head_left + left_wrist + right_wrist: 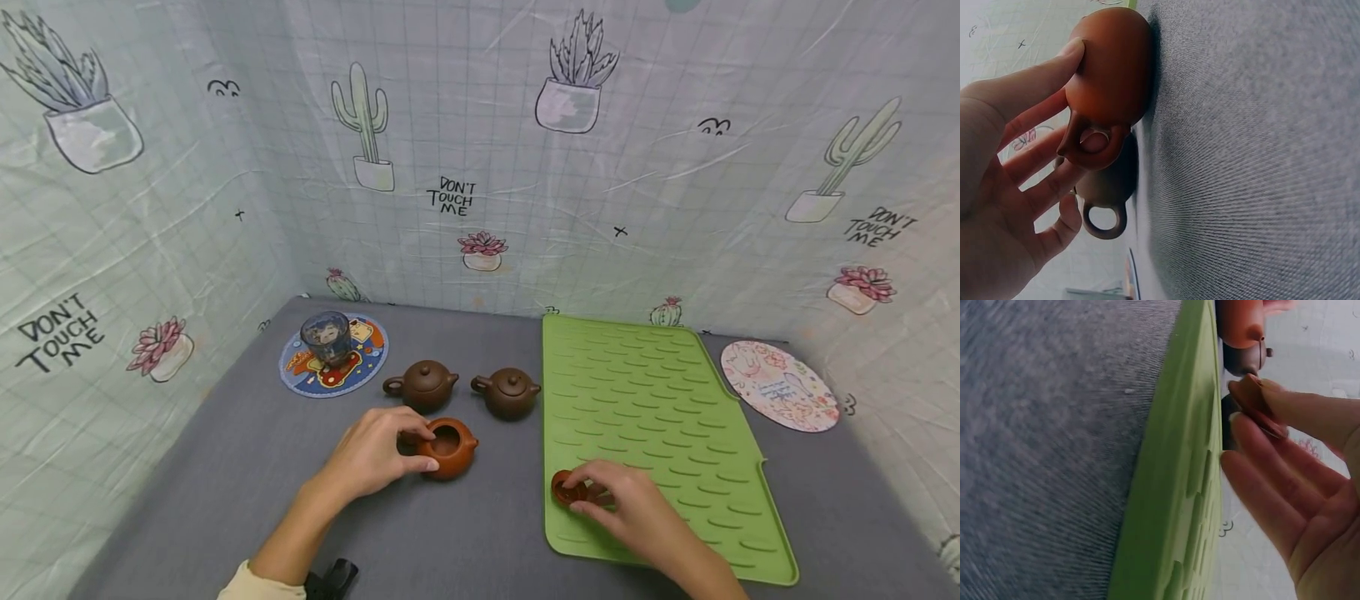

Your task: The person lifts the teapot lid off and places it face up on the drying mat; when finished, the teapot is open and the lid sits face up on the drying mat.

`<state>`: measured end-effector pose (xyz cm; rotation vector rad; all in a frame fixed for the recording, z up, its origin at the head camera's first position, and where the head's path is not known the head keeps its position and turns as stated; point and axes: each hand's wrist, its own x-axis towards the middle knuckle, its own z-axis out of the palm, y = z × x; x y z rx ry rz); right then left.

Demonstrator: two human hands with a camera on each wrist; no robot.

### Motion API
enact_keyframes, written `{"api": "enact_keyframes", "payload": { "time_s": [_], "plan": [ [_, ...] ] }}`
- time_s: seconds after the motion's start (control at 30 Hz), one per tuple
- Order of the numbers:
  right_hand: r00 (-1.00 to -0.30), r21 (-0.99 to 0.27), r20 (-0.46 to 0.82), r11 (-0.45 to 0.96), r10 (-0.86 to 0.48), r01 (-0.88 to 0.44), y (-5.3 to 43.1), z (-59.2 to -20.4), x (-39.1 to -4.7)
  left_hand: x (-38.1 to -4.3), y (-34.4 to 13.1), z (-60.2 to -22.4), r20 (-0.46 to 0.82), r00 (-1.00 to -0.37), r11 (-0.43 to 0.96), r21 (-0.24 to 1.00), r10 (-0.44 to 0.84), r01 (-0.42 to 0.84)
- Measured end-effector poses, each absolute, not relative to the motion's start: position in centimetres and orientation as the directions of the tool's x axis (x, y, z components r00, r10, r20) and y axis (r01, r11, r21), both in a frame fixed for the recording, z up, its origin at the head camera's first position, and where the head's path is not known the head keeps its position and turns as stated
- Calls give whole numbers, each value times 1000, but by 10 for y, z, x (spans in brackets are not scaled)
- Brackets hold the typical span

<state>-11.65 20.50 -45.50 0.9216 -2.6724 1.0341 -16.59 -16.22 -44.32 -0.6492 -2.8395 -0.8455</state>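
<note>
My left hand (375, 450) pinches the wall of an orange-brown clay teapot (461, 467), thumb on the near side and fingertips by its uncovered round mouth. In the left wrist view, the teapot's body (1113, 69) is low over the grey cloth, and its loop handle (1105, 156) points back toward the palm. My right hand (630, 504) holds the small matching lid (559, 490) between thumb and fingers, inner side up, at the left edge of the green mat (622, 383). From the right wrist, the lid (1249, 395) appears tilted, its knob hidden by fingers.
Two dark brown lidded teapots, one at left (426, 387) and one at right (510, 396), stand just behind. A glass (327, 337) sits on a blue patterned round mat (300, 385) at back left. A pink-white oval mat (780, 387) lies far right. Printed cloth walls (480, 150) enclose the table.
</note>
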Motion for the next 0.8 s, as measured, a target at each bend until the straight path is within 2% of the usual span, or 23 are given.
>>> {"api": "enact_keyframes", "payload": {
  "time_s": [0.23,0.57,0.8],
  "plan": [
    [-857,-624,142,627,-496,-467,207,-454,-117,-165,-161,-442,212,-908,753,507,362,419],
    [-872,-649,134,623,-471,-437,208,-454,-121,-167,-161,-442,204,-909,754,509,364,416],
    [-875,-607,87,671,-477,-426,202,-445,-126,-167,-162,-442,198,-916,761,511,349,400]
  ]
}}
